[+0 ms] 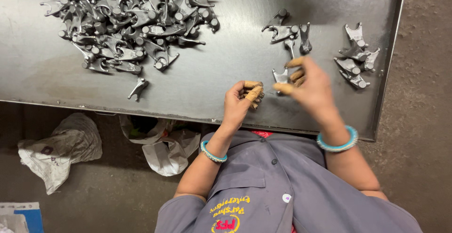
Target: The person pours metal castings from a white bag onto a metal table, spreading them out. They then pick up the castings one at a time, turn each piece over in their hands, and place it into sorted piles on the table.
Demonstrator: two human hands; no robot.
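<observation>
The left hand (240, 102) hovers low over the near edge of the dark grey sheet-metal table (226, 58). Its fingers, capped in tan rubber finger covers, are curled tightly inward toward the palm. Whether anything sits inside that curl cannot be told.

The right hand (310, 84) is just beside it and blurred. It is half open, with its covered fingers spread and closed on nothing visible. Its fingertips are at a small grey forked metal casting (281, 76), which lies flat on the table between the two hands. The blur hides whether they touch it.

Just beyond the right hand's fingers lies a small cluster of the same grey castings (288, 32). To that hand's outer side, near the table's edge, is another small group of castings (355, 54).

Well away past the left hand's outer side is a large heap of grey castings (127, 18), and one stray casting (138, 88) lies alone between that heap and the hand. Each wrist wears a turquoise bangle (337, 143). A crumpled white plastic bag (59, 148) lies on the floor below the table.
</observation>
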